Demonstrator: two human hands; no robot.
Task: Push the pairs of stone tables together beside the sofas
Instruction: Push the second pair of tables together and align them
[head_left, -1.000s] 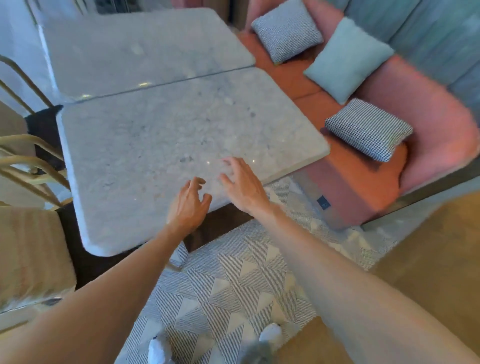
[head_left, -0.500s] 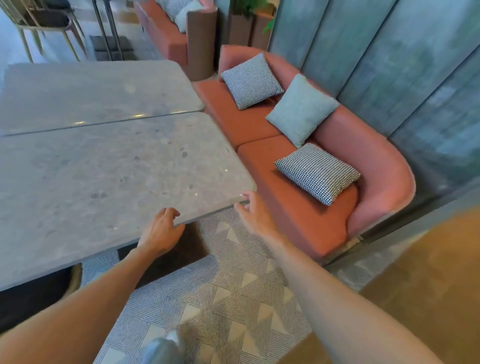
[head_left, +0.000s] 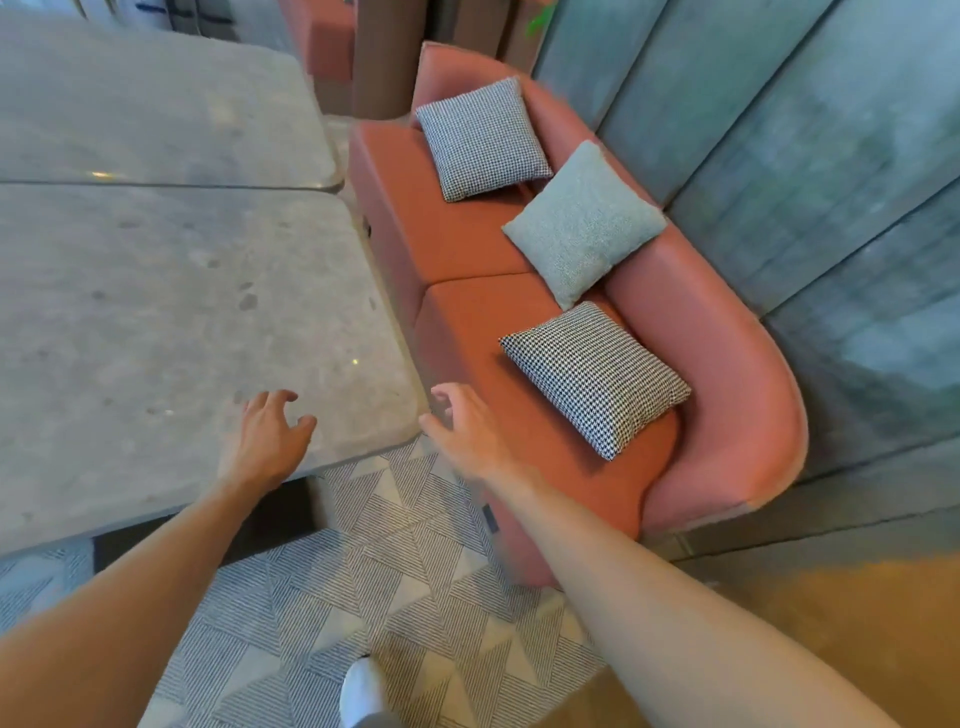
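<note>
Your left hand (head_left: 267, 441) lifted, right hand (head_left: 462, 431) off near table (head_left: 171, 332) corner; both empty, fingers loose. Tables now abut; pair looks finished.

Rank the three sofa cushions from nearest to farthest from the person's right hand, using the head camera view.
Measured from the right hand:
1. Near checked cushion, at the sofa's near end, just right of the hand.
2. Pale green cushion, in the middle, leaning on the backrest.
3. Far checked cushion, at the sofa's far end.

Bare forearms, no sleeves or jewellery showing — one white shoe (head_left: 362, 688) below, grey trouser hem.
</note>
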